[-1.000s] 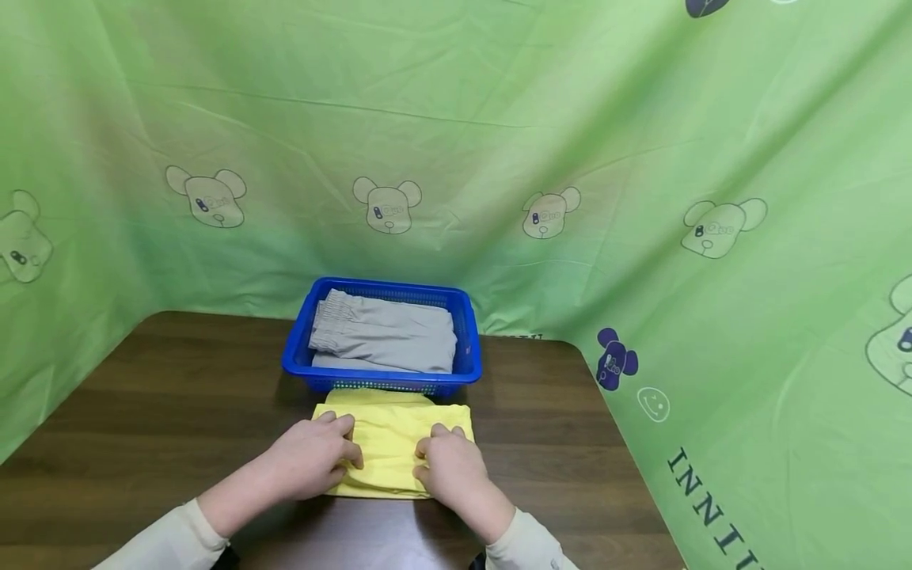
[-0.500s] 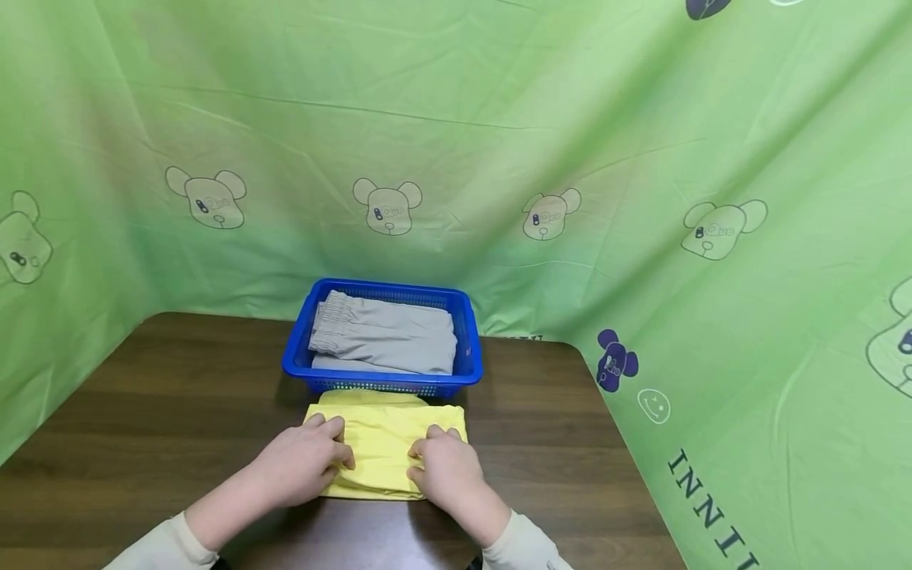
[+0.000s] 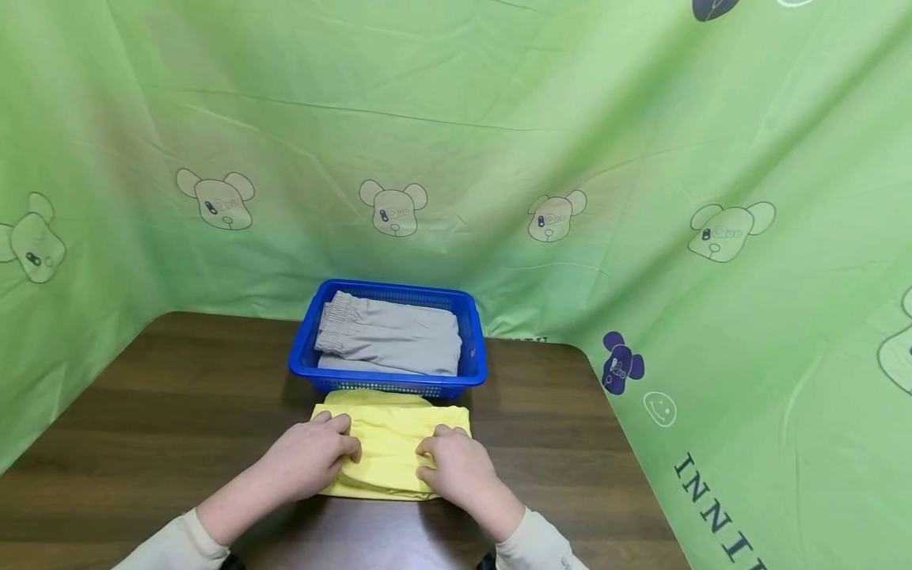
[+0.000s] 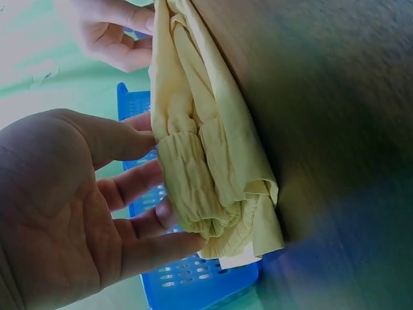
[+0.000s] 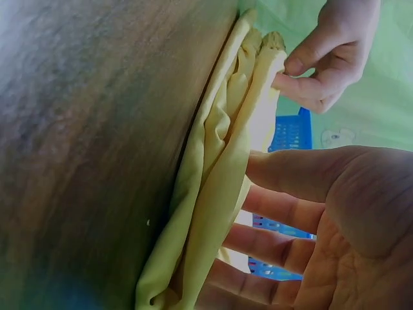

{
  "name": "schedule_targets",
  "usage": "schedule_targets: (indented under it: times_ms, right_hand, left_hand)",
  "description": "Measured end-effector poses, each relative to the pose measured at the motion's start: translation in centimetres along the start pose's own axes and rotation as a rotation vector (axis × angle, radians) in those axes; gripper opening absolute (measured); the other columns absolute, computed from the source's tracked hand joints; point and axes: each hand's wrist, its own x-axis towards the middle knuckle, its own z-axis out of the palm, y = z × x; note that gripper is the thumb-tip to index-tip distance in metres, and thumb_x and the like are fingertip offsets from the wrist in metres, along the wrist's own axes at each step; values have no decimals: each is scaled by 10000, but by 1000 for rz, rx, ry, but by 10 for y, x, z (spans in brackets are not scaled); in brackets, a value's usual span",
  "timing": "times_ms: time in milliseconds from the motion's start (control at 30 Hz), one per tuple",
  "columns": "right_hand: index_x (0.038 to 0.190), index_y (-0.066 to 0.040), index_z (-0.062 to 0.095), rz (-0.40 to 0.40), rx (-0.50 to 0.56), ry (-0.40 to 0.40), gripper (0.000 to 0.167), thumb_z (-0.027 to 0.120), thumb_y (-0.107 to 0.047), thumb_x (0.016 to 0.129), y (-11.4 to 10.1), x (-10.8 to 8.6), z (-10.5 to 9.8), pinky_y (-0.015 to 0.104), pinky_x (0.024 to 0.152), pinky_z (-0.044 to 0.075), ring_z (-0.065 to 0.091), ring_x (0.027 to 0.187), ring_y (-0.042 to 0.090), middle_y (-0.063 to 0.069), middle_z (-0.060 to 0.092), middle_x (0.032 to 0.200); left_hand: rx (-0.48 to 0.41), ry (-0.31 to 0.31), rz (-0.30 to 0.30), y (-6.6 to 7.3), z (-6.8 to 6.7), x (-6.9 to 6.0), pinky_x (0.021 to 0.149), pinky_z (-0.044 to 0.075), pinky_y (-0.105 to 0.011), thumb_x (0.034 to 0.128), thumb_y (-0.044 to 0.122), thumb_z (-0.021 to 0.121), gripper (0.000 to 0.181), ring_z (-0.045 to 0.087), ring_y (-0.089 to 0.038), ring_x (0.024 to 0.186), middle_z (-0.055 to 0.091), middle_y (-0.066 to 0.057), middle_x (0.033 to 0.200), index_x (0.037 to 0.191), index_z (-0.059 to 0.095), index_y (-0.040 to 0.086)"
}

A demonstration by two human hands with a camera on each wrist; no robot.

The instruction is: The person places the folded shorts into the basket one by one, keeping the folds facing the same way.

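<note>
A folded yellow garment (image 3: 388, 447) with gathered elastic bands lies on the table in front of the basket. My left hand (image 3: 311, 457) rests on its left part. In the left wrist view the loosely bent fingers (image 4: 139, 184) touch the upper layer beside the gathered band. On the right part lies my right hand (image 3: 459, 467). The right wrist view has its thumb at the near fold and its fairly straight fingers (image 5: 274, 248) reaching over the top. Several loose layers of the garment (image 5: 219, 174) show at the near side.
A blue perforated basket (image 3: 388, 380) stands just behind the yellow garment. Folded grey pants (image 3: 392, 332) with a gathered waistband lie in it. The brown wooden table (image 3: 171, 396) borders a green curtain (image 3: 463, 95) printed with bear heads at the back and sides.
The yellow garment has slid slightly left relative to the basket, with both hands on it. The camera view has shifted a little. The basket and grey pants stay in place.
</note>
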Motion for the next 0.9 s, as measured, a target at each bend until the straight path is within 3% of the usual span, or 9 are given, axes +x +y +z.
schedule_targets:
  times_ms: [133,333,533,733,900]
  right_hand:
    - [976,-235,799,-12,11,1,198,821,-310,794,4,-1,-1,285,547,465,583,765,172,-82,611,854]
    - [988,-218,798,-19,45,1,204,816,-304,805,8,0,-5,298,579,500,621,792,171,-83,630,866]
    - [980,-206,800,-30,80,1,187,817,-294,817,11,2,-3,282,607,520,640,790,147,-86,647,868]
    - [1001,-207,799,-18,99,-21,202,819,-277,813,13,3,-4,296,648,543,658,818,133,-86,671,909]
    - [1018,-208,795,-3,133,-43,215,819,-275,815,15,3,-7,302,679,549,664,841,121,-86,682,935]
  left_hand:
    - [22,27,19,-2,3,2,547,404,-269,851,70,719,221,450,-124,717,484,117,781,802,717,286]
    - [42,7,-6,-3,5,8,537,374,-258,869,59,670,231,426,-119,694,465,117,760,773,660,269]
    - [79,32,-28,-3,7,10,515,332,-255,847,42,667,237,397,-124,657,448,108,742,745,599,246]
    - [57,62,-67,-1,7,10,491,316,-246,832,17,693,269,388,-125,643,462,105,742,726,602,247]
    - [45,48,-95,1,5,9,488,326,-252,828,8,713,289,395,-124,644,467,107,744,716,605,252]
